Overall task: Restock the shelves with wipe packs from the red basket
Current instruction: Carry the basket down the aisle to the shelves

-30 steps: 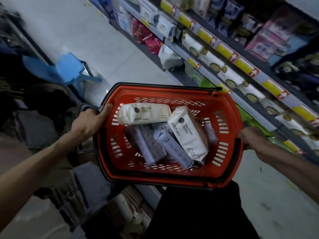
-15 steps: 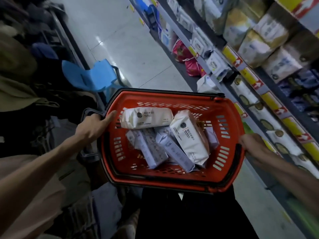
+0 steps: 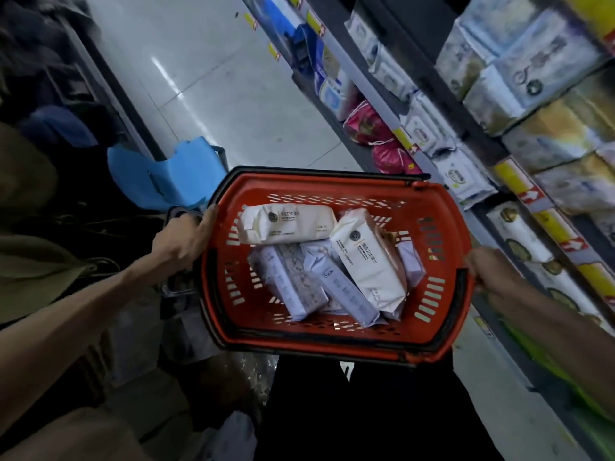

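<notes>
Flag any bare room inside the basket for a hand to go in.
Bare floor shows in the red basket along its left wall beside the lavender packs, and in the near-right corner past the tilted white pack. The middle is crowded, with packs overlapping. The strip along the near wall is narrow.

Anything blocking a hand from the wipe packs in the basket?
Nothing visible: the red basket is open on top, with two white wipe packs lying uppermost. The left hand and right hand both grip its ends.
</notes>
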The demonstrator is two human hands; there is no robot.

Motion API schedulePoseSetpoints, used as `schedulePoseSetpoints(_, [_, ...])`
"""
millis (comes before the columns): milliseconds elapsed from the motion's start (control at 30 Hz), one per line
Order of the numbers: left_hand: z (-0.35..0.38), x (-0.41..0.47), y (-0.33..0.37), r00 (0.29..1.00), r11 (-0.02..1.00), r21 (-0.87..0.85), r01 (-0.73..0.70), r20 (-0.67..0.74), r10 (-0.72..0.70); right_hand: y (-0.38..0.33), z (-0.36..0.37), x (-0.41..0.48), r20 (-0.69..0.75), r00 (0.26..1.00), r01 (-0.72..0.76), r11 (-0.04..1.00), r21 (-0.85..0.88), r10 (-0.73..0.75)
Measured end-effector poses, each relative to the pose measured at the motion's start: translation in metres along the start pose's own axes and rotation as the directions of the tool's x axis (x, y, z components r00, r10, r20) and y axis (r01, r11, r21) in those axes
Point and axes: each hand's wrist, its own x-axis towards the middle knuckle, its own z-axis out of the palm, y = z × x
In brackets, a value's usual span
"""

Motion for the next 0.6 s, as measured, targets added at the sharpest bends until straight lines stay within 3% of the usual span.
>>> schedulePoseSetpoints(400, [-0.163, 0.209, -0.022, 0.998, 0.997, 0.037, -0.068, 0.002, 0.068, -0.193, 0.096, 0.024, -0.03, 0.999, -0.017, 0.989, 0.149, 0.021])
schedulePoseSetpoints(600, [-0.2, 0.259, -0.015, 0.997, 0.993, 0.09, -0.08, -0.014, 0.082, -0.232, 0.114, 0.051, -0.033, 0.998, -0.05, 0.989, 0.138, 0.055])
